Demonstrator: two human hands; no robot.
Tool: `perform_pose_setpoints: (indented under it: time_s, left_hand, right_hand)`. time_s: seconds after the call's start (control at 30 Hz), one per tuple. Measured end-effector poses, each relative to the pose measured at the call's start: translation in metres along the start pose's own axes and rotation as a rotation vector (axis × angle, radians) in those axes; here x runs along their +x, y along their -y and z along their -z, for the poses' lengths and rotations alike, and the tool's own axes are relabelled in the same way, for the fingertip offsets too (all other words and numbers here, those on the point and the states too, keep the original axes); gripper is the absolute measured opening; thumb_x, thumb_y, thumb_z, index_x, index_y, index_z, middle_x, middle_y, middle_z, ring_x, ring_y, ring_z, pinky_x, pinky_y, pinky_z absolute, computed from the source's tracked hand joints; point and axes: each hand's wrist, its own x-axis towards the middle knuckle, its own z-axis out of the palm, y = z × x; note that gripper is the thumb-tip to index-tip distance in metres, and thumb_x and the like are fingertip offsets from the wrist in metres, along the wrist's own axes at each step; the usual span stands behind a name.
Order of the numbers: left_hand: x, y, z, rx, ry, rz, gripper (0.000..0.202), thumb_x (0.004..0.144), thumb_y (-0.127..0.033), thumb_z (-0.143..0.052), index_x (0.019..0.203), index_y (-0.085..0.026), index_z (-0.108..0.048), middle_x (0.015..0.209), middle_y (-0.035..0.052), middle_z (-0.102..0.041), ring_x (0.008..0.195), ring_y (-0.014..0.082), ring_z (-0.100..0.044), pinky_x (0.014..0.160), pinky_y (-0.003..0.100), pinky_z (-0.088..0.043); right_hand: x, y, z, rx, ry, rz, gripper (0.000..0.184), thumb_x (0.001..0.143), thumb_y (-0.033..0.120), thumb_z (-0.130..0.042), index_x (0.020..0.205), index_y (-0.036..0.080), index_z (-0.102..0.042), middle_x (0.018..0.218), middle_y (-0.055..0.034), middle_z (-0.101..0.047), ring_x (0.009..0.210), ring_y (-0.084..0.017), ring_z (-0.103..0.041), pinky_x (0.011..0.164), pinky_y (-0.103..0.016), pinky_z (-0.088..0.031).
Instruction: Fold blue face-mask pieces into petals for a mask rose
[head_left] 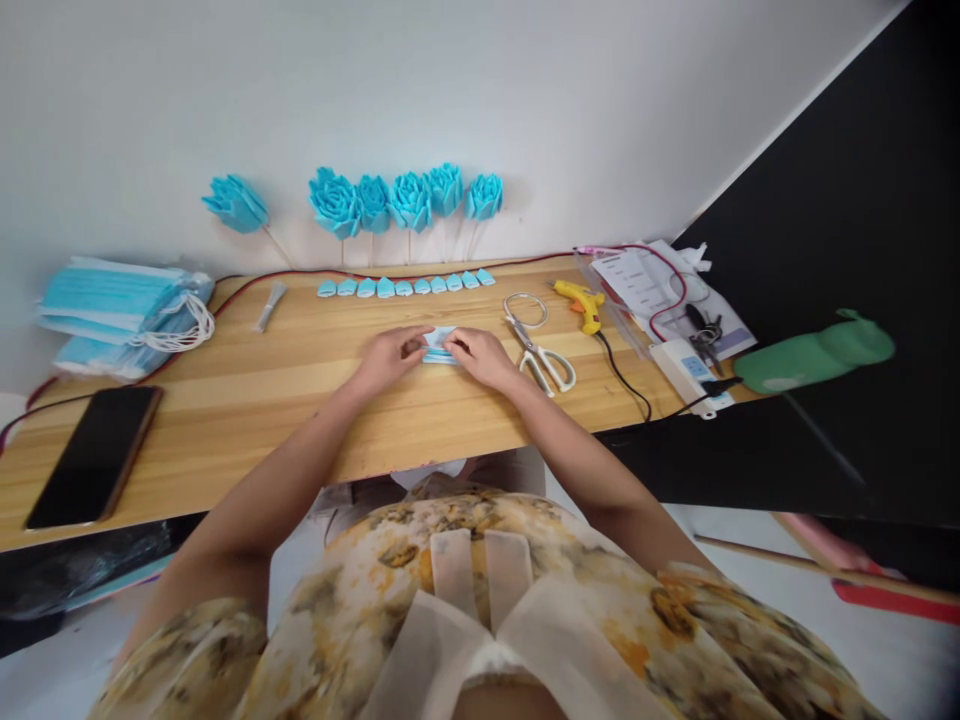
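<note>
A small piece of blue and white face mask material [439,354] lies between my hands over the middle of the wooden table. My left hand [392,357] pinches its left side with thumb and fingers. On the other side my right hand [480,354] grips it, thumb pressed on top. Behind them runs a row of several folded blue petals [403,288]. Scissors [541,350] with white handles rest just right of my right hand, touching a coil of wire [526,308]. A yellow glue gun [581,303] lies farther right.
Several blue flowers on sticks [410,201] lean against the wall. A stack of face masks [120,310], a small clear packet [270,306] and a phone [96,455] are at left. Papers [645,285], a power strip [686,370], keys [705,335] and a green bottle [814,355] are at right.
</note>
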Motion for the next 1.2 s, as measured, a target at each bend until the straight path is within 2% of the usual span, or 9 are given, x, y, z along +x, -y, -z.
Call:
perform_pose_setpoints:
  time_s: [0.13, 0.43, 0.63, 0.73, 0.83, 0.9, 1.0, 1.1, 1.2]
  left_hand:
    - [0.004, -0.001, -0.004, 0.057, -0.073, 0.042, 0.038, 0.083, -0.023, -0.059, 0.117, -0.018, -0.076, 0.089, 0.0055, -0.077, 0.072, 0.0153, -0.064, 0.071, 0.027, -0.050]
    - [0.003, -0.010, -0.005, -0.058, -0.174, 0.038, 0.037, 0.083, -0.024, -0.058, 0.114, -0.018, -0.077, 0.089, 0.0057, -0.075, 0.073, 0.0148, -0.064, 0.069, 0.026, -0.049]
    - [0.003, -0.012, -0.008, -0.097, -0.182, 0.028, 0.037, 0.082, -0.023, -0.059, 0.115, -0.020, -0.076, 0.088, 0.0043, -0.075, 0.074, 0.0143, -0.064, 0.070, 0.026, -0.049]
    - [0.004, -0.012, -0.009, -0.154, -0.218, 0.033, 0.041, 0.083, -0.025, -0.059, 0.122, -0.019, -0.073, 0.092, 0.0058, -0.075, 0.074, 0.0140, -0.064, 0.070, 0.026, -0.050]
    - [0.004, -0.013, -0.007, -0.117, -0.281, 0.033, 0.039, 0.087, -0.028, -0.057, 0.121, -0.019, -0.073, 0.099, 0.0088, -0.076, 0.078, 0.0154, -0.065, 0.072, 0.028, -0.051]
    - [0.002, -0.015, -0.005, -0.021, -0.252, -0.025, 0.031, 0.090, -0.031, -0.057, 0.110, -0.020, -0.077, 0.098, 0.0096, -0.077, 0.082, 0.0185, -0.066, 0.079, 0.032, -0.051]
    - [-0.002, -0.017, -0.004, 0.088, -0.087, -0.170, 0.026, 0.090, -0.032, -0.057, 0.097, -0.020, -0.079, 0.095, 0.0108, -0.078, 0.091, 0.0239, -0.068, 0.090, 0.041, -0.050]
    - [-0.005, -0.017, -0.006, 0.152, 0.056, -0.248, 0.025, 0.090, -0.030, -0.057, 0.098, -0.020, -0.079, 0.100, 0.0124, -0.078, 0.096, 0.0272, -0.068, 0.093, 0.045, -0.049]
    - [-0.007, -0.017, -0.008, 0.190, 0.108, -0.260, 0.025, 0.091, -0.031, -0.056, 0.099, -0.022, -0.079, 0.103, 0.0121, -0.078, 0.099, 0.0281, -0.068, 0.093, 0.047, -0.049]
  right_hand:
    - [-0.001, 0.000, 0.000, 0.003, -0.003, -0.012, 0.022, 0.098, 0.029, -0.051, 0.090, 0.018, -0.068, 0.089, -0.0052, -0.072, 0.080, -0.017, -0.059, 0.074, -0.027, -0.038]
    - [-0.005, 0.002, 0.003, 0.113, -0.044, -0.014, 0.040, 0.103, 0.040, -0.038, 0.101, 0.018, -0.071, 0.099, -0.0080, -0.075, 0.092, -0.019, -0.067, 0.083, -0.028, -0.044]
    - [-0.003, 0.004, -0.001, 0.106, -0.033, -0.017, 0.025, 0.093, 0.038, -0.058, 0.098, 0.018, -0.072, 0.091, -0.0049, -0.074, 0.080, -0.016, -0.062, 0.076, -0.027, -0.043]
    - [-0.001, 0.003, -0.004, 0.084, -0.107, -0.042, 0.017, 0.090, 0.030, -0.057, 0.088, 0.018, -0.069, 0.087, -0.0045, -0.072, 0.079, -0.016, -0.060, 0.075, -0.027, -0.043]
    - [0.001, -0.003, -0.004, 0.193, -0.257, -0.136, 0.018, 0.088, 0.032, -0.054, 0.088, 0.019, -0.065, 0.089, -0.0038, -0.071, 0.081, -0.016, -0.061, 0.076, -0.028, -0.045]
    - [0.003, -0.007, -0.003, 0.304, -0.345, -0.200, 0.020, 0.086, 0.037, -0.054, 0.088, 0.020, -0.064, 0.089, -0.0029, -0.070, 0.083, -0.017, -0.062, 0.077, -0.028, -0.048]
    - [0.005, -0.012, -0.001, 0.510, -0.413, -0.297, 0.027, 0.082, 0.046, -0.056, 0.087, 0.021, -0.063, 0.085, -0.0011, -0.067, 0.080, -0.016, -0.061, 0.070, -0.028, -0.050]
    - [0.007, -0.013, 0.001, 0.690, -0.453, -0.390, 0.033, 0.076, 0.053, -0.061, 0.086, 0.021, -0.062, 0.081, 0.0009, -0.061, 0.074, -0.014, -0.056, 0.060, -0.025, -0.049]
    - [0.007, -0.014, 0.004, 0.815, -0.455, -0.446, 0.036, 0.072, 0.055, -0.065, 0.085, 0.021, -0.062, 0.081, 0.0011, -0.060, 0.073, -0.014, -0.055, 0.058, -0.024, -0.050]
